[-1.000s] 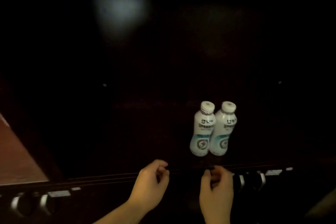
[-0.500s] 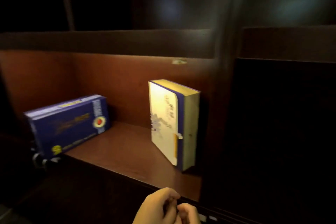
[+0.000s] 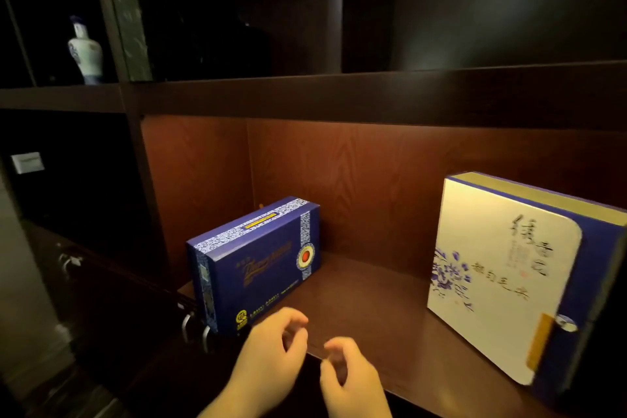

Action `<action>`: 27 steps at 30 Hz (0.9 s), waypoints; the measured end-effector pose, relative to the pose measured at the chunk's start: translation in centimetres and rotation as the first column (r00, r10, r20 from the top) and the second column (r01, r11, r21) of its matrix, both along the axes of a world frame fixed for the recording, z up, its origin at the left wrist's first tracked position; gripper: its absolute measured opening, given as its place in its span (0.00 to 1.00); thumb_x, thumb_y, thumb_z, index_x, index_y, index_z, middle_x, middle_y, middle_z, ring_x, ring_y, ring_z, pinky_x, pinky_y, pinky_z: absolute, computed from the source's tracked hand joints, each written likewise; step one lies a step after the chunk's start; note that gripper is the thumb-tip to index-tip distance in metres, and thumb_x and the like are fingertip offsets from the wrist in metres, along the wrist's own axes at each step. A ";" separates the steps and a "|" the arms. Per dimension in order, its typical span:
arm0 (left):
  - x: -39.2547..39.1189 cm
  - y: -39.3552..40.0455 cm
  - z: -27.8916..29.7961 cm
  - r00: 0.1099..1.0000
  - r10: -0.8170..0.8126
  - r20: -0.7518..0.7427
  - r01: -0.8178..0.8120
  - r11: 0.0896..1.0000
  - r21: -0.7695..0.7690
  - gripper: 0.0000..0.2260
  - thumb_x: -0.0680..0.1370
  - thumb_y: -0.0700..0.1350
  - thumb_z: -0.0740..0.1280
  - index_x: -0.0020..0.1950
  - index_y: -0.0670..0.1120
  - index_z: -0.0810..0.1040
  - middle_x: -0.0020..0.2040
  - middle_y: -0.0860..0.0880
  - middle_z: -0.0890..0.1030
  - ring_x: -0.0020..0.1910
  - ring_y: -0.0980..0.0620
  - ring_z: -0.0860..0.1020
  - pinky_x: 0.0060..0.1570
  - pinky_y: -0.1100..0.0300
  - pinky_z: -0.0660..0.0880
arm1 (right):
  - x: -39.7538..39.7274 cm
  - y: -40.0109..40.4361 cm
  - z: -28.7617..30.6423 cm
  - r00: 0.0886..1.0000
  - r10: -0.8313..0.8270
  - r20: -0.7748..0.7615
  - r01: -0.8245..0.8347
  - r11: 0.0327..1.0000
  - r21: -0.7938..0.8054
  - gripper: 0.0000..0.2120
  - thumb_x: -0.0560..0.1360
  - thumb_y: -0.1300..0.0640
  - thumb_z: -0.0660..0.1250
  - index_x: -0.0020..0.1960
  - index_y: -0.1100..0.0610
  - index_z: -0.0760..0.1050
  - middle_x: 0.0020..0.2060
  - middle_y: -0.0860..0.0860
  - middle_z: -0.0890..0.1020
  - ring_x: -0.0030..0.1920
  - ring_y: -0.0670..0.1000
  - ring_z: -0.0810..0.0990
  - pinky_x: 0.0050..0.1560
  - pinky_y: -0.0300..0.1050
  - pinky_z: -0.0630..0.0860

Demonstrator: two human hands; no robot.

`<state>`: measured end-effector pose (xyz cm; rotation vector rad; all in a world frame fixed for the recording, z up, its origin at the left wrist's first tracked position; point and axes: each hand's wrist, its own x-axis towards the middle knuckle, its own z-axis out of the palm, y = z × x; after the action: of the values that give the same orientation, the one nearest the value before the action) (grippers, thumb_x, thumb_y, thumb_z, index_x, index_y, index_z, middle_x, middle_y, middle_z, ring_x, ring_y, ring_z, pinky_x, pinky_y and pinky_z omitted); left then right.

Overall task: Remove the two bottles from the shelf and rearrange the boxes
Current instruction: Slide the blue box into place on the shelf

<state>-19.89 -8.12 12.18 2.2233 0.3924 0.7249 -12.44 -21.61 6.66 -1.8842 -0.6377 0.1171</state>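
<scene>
A dark blue box point(image 3: 261, 265) with a red round emblem stands on its long edge at the left of a lit wooden shelf point(image 3: 366, 302), angled against the side wall. A cream and blue box point(image 3: 502, 275) with dark calligraphy stands upright at the right. My left hand point(image 3: 268, 363) and my right hand point(image 3: 349, 380) hover side by side at the shelf's front edge, between the two boxes. Both hold nothing, fingers loosely curled and apart. The two bottles are out of view.
A blue and white porcelain vase point(image 3: 84, 51) stands on the upper shelf at the far left, beside a grey upright book or box point(image 3: 132, 34). Dark shelf dividers point(image 3: 334, 7) frame the compartments. Metal handles point(image 3: 195, 329) show below the blue box.
The view swung left from the dark compartment with the two bottles to the lit shelf with the boxes. My hands rose from the ledge and now hover apart before the shelf.
</scene>
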 end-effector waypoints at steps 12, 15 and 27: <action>8.6 18.6 5.0 0.864 0.458 0.210 -0.503 0.789 0.353 0.21 0.72 0.47 0.76 0.63 0.46 0.77 0.60 0.45 0.77 0.60 0.39 0.73 0.56 0.42 0.72 | 23.2 19.1 7.7 0.989 -0.056 0.134 0.060 0.998 -0.022 0.06 0.79 0.57 0.67 0.55 0.50 0.74 0.51 0.51 0.81 0.51 0.56 0.81 0.49 0.47 0.73; 10.1 21.0 4.1 0.828 0.560 -0.030 -0.522 0.789 0.323 0.33 0.72 0.62 0.71 0.73 0.51 0.68 0.73 0.46 0.64 0.73 0.40 0.59 0.65 0.38 0.67 | 27.6 22.9 8.4 0.985 -0.042 0.166 0.062 0.991 -0.116 0.21 0.80 0.53 0.66 0.71 0.55 0.72 0.69 0.55 0.73 0.65 0.58 0.77 0.62 0.52 0.76; 12.0 24.6 0.9 0.846 0.420 -0.328 -0.339 0.899 0.275 0.39 0.68 0.67 0.73 0.71 0.54 0.60 0.79 0.46 0.48 0.78 0.37 0.44 0.69 0.43 0.65 | 33.5 28.3 8.1 0.981 -0.107 -0.160 0.078 0.980 -0.182 0.38 0.82 0.47 0.67 0.84 0.60 0.53 0.82 0.59 0.57 0.78 0.65 0.65 0.71 0.60 0.69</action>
<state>-7.90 16.52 13.11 2.5207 1.0224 0.5452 21.07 6.65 14.72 -2.0438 -0.4334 0.2778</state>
